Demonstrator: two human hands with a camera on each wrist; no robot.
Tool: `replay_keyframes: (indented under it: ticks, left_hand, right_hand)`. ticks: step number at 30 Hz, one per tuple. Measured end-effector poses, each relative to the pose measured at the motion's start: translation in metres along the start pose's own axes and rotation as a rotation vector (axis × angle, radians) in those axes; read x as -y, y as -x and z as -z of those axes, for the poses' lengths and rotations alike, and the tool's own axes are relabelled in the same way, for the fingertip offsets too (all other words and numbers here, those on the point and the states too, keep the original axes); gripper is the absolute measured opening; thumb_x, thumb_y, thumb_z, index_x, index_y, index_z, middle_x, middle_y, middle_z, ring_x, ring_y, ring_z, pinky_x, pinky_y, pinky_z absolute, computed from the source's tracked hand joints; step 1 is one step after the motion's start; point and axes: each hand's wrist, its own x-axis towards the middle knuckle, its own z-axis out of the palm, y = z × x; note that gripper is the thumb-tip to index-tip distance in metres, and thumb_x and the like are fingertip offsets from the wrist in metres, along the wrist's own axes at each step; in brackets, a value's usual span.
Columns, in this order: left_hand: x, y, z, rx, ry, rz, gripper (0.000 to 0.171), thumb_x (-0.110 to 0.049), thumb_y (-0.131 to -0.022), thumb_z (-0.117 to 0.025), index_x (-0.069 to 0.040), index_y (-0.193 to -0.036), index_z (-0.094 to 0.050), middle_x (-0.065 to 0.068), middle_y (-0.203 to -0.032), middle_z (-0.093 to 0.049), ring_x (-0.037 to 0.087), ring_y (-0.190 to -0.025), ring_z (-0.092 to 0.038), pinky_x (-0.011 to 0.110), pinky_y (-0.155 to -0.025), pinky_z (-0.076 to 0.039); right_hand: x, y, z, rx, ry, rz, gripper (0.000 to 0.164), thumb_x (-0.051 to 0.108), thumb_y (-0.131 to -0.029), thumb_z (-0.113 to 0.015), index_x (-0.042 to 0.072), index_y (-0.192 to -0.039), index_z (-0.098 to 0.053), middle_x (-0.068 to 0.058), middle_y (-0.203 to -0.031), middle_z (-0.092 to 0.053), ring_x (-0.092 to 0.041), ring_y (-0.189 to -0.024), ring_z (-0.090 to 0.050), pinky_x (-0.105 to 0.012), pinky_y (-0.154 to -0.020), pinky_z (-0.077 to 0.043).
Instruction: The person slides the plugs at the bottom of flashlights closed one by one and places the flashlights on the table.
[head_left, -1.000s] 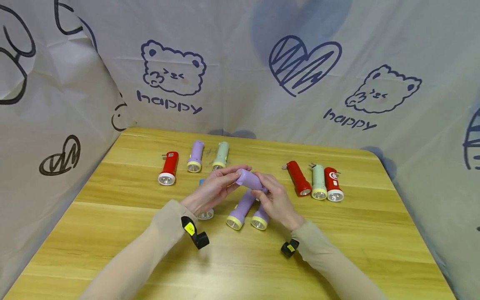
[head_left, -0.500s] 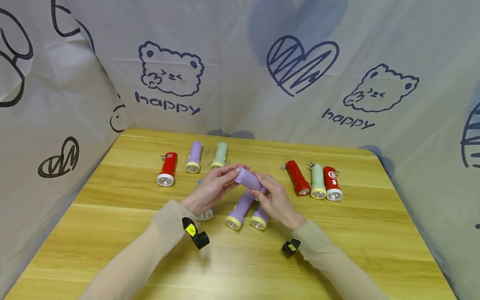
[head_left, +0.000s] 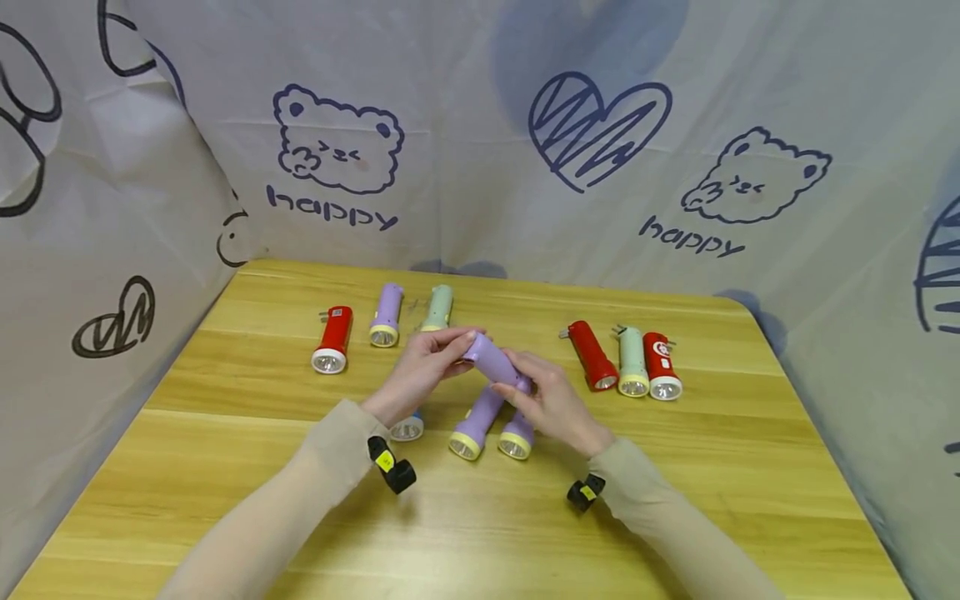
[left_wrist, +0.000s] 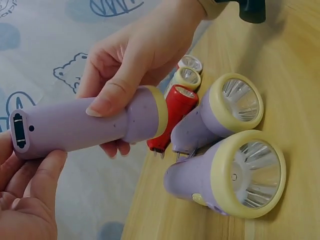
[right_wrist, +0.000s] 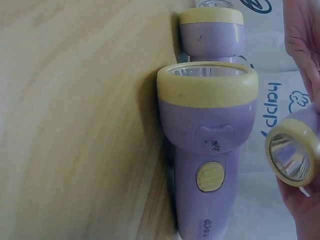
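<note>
A purple flashlight (head_left: 492, 360) is held above the table between both hands. My left hand (head_left: 411, 373) pinches its tail end with thumb and fingers. My right hand (head_left: 553, 402) grips it near the head. The left wrist view shows a dark slot (left_wrist: 19, 131) in the tail's end face and a yellow rim (left_wrist: 159, 111) round the head. Beneath the hands lie two more purple flashlights, one at the left (head_left: 476, 425) and one at the right (head_left: 517, 435), partly covered. A blue flashlight with a pale rim (head_left: 407, 427) is mostly hidden by my left hand.
At the back left lie a red flashlight (head_left: 333, 340), a purple one (head_left: 386, 315) and a green one (head_left: 438, 308). Toward the right are a red one (head_left: 592, 356), a green one (head_left: 633, 362) and a white-rimmed red one (head_left: 662, 367). A printed cloth (head_left: 465, 167) hangs behind the wooden table (head_left: 480, 542).
The held flashlight has tilted slightly, its tail end rising a little to the left, with my left hand shifting along. The flashlights on the table stay put while the head view drifts slightly.
</note>
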Motion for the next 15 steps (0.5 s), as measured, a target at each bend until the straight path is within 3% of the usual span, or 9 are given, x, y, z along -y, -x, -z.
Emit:
replay_keyframes:
  ticks: [6, 15]
  left_hand:
    - [-0.0012, 0.0001, -0.0004, -0.037, -0.016, -0.012, 0.038, -0.018, -0.106, -0.052, 0.004, -0.136, -0.060, 0.022, -0.132, -0.064, -0.002, -0.092, -0.067, 0.017, -0.086, -0.058]
    - [-0.0025, -0.0018, 0.0039, -0.007, -0.046, 0.012, 0.038, -0.017, -0.106, -0.051, 0.005, -0.136, -0.059, 0.024, -0.134, -0.063, 0.001, -0.095, -0.068, 0.020, -0.088, -0.059]
  right_hand:
    - [0.0017, -0.0019, 0.0030, 0.046, -0.075, -0.060, 0.045, 0.020, -0.096, -0.071, 0.004, -0.137, -0.060, -0.014, -0.125, -0.071, -0.023, -0.105, -0.069, -0.039, -0.087, -0.060]
    - [0.0019, -0.0043, 0.0096, 0.158, -0.221, -0.179, 0.042, 0.017, -0.094, -0.071, 0.005, -0.133, -0.061, -0.012, -0.127, -0.069, -0.022, -0.110, -0.067, -0.033, -0.094, -0.056]
